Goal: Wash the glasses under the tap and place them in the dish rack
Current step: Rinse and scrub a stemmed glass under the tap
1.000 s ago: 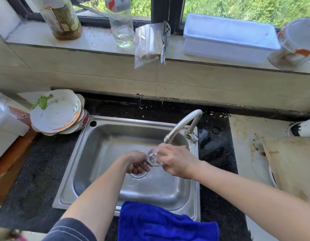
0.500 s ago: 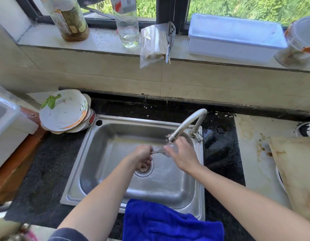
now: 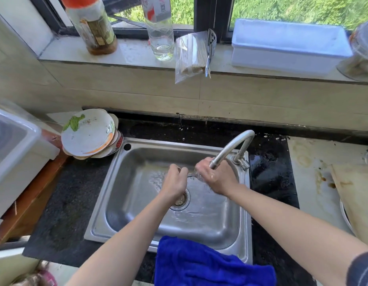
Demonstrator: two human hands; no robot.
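The main risk is a slip: the glass point(image 3: 194, 176) is wet and thin, and if either grip loosens it could drop into the steel sink point(image 3: 137, 203) and crack. It is also held right against the mouth of the tap point(image 3: 230, 147), so a careless turn could knock it on the spout. Twisting the two ends against each other might snap the narrow middle part. The right hand point(image 3: 217, 179) is clenched round the wider end of the glass, just under the spout, with water running over it. The left hand point(image 3: 175, 181) is curled too and seems to pinch the other end, though its fingertips are hidden. The glass lies sideways between the hands, above the drain. No rack can be made out.
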